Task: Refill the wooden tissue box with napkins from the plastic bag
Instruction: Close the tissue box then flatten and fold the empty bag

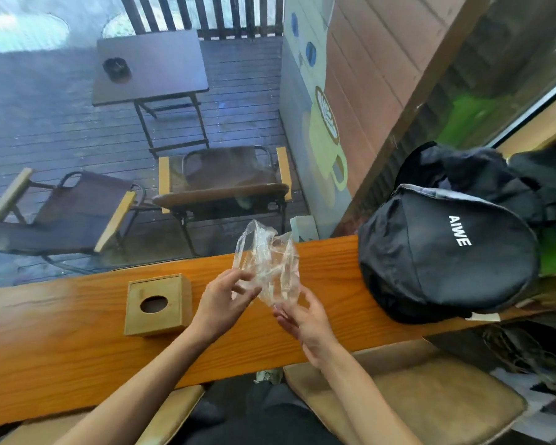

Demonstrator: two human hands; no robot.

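Centrally, a clear plastic bag, crumpled and seemingly empty, is held up above the table between both hands. The left hand is closed on its left side with fingers pinching the film; the right hand is gripped on its lower end, palm turned inward. Left of the left hand, a wooden tissue box is set upright on the table, apart from the hand, its oval top opening dark; whether napkins are inside cannot be told. Right of the right hand, well apart, a black backpack marked AIWE is laid on the table. Beyond the glass, folding chairs are seen.
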